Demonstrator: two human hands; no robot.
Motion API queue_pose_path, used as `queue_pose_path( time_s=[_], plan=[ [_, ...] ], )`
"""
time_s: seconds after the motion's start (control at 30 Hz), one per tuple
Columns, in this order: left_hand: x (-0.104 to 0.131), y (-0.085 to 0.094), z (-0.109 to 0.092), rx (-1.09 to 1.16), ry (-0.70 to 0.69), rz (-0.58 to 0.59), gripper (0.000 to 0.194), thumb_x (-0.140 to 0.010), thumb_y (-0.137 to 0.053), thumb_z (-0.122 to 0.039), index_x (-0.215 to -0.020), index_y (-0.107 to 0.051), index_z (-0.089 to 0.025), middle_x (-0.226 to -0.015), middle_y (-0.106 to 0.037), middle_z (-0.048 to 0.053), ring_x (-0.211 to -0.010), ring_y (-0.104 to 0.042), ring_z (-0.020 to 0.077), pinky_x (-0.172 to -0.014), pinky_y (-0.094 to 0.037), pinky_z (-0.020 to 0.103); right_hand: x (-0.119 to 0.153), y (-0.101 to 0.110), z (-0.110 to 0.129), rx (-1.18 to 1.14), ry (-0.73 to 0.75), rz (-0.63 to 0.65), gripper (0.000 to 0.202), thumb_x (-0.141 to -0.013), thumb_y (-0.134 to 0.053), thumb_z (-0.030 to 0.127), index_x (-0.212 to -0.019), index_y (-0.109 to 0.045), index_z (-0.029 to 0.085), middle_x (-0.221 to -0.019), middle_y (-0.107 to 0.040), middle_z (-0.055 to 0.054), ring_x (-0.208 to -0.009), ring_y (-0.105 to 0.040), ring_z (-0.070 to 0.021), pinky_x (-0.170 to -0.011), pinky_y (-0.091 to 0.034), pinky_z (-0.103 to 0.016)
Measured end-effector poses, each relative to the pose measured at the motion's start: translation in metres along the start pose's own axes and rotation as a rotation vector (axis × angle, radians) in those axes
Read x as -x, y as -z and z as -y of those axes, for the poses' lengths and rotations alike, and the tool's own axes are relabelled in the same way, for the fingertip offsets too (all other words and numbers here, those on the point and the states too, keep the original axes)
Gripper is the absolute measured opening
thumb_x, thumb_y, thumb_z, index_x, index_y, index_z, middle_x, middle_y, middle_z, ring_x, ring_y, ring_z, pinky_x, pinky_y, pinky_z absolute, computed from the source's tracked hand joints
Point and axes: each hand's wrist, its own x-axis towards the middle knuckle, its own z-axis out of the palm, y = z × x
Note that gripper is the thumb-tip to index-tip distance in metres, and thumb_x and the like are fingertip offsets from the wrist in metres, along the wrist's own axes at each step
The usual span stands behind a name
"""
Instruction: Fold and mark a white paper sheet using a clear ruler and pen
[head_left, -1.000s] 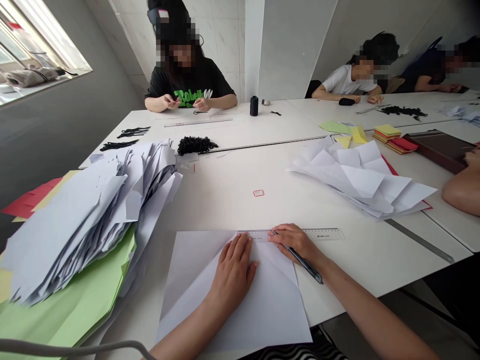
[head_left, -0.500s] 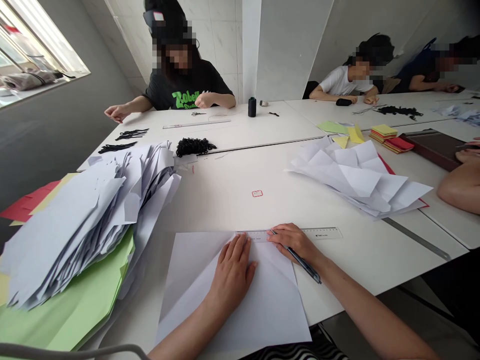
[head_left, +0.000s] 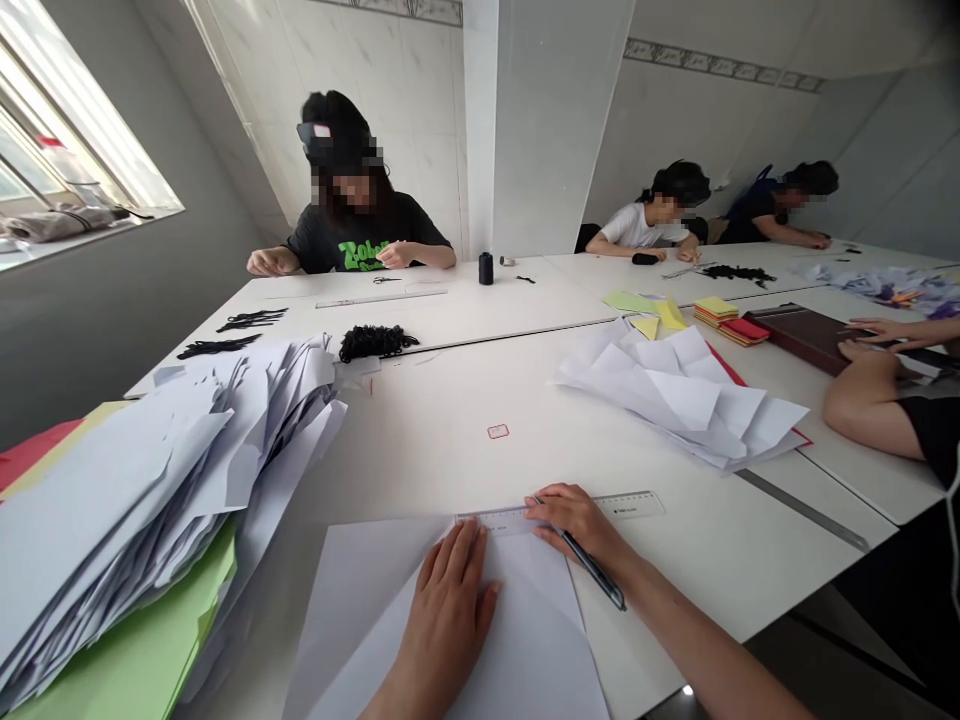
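A white sheet of paper [head_left: 345,600] with fold creases lies in front of me. Along its top edge is a clear plastic ruler [head_left: 634,504], reaching past the sheet's right side. My left hand [head_left: 450,605] rests flat on the paper, fingers stretched out, fingertips at the ruler's left end. In my right hand [head_left: 581,520] is a dark pen [head_left: 596,572], slanting back under the palm toward my wrist. The fingertips of that hand touch the ruler near its middle.
At left rises a tall paper pile [head_left: 135,470] over green sheets [head_left: 150,640]. Folded white papers [head_left: 675,390] and a metal ruler [head_left: 806,512] lie right. Black cord [head_left: 375,341] and a thread spool [head_left: 486,268] are farther back. Several people sit around the tables.
The view has tilted up, so the table and hands appear lower and more wall shows. Both hands stay in place on the paper and ruler, with the pen still in the right.
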Motion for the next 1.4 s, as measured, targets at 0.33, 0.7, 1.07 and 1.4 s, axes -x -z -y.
queue_pose_path(
  time_s=[0.33,0.7,1.07,1.4],
  plan=[
    [0.002,-0.002,0.003,-0.099,-0.025,-0.038,0.047,-0.085,-0.046,-0.034,-0.128,-0.043,-0.018,-0.134,-0.044,0.006,-0.120,-0.044,0.0225,-0.095,-0.040,0.036,-0.028,0.007,0.004,-0.067,-0.079,-0.062,0.028,-0.086,-0.044,0.021,-0.109,-0.058,0.027,-0.097,-0.066,-0.001,-0.091,-0.060,-0.0168,-0.080,-0.049,-0.032],
    [0.007,-0.003,0.001,-0.079,0.001,0.001,0.046,-0.085,-0.044,-0.032,-0.129,-0.043,-0.018,-0.134,-0.045,0.007,-0.118,-0.046,0.0239,-0.094,-0.041,0.038,-0.236,0.057,-0.033,-0.480,-0.657,-0.046,0.043,-0.078,-0.052,0.053,-0.054,-0.052,0.017,-0.046,-0.041,0.003,-0.040,-0.034,-0.0070,-0.042,-0.030,-0.022],
    [0.008,-0.004,-0.002,0.048,0.049,0.059,0.048,-0.084,-0.044,-0.029,-0.131,-0.039,-0.019,-0.137,-0.040,0.008,-0.123,-0.040,0.0252,-0.098,-0.038,0.042,-0.234,0.054,-0.037,-0.760,-0.694,-0.075,0.038,-0.080,-0.049,0.053,-0.066,-0.051,0.017,-0.050,-0.034,0.006,-0.042,-0.027,-0.0057,-0.040,-0.028,-0.020],
    [0.001,0.004,-0.007,0.031,0.043,0.104,0.045,-0.086,-0.043,-0.029,-0.129,-0.041,-0.016,-0.138,-0.039,0.009,-0.125,-0.038,0.0247,-0.100,-0.036,0.041,-0.072,0.023,-0.006,-0.427,-0.407,0.032,0.027,-0.082,-0.048,0.042,-0.097,-0.061,0.023,-0.077,-0.061,0.000,-0.072,-0.057,-0.0142,-0.066,-0.044,-0.026]
  ],
)
